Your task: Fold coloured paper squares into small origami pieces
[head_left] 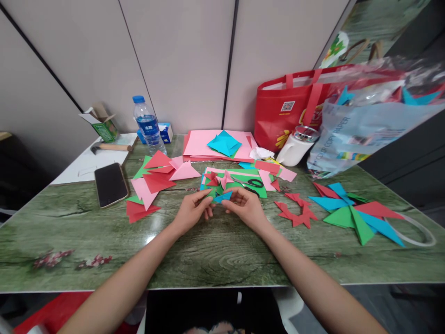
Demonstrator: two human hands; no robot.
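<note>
My left hand pinches the green end of a small folded paper piece, close above the table. My right hand has its fingers closed on the blue end, a blue folded paper. Whether the green and blue parts are joined is too small to tell. Just behind my fingers lie green paper sheets, with small red and pink folded pieces on top. Black-handled scissors rest there too, their blades partly covered.
Left are red and pink folded papers, a phone, a hammer and a water bottle. Right are a red paper ring, a multicoloured paper star, a white mug, a red bag and a plastic bag.
</note>
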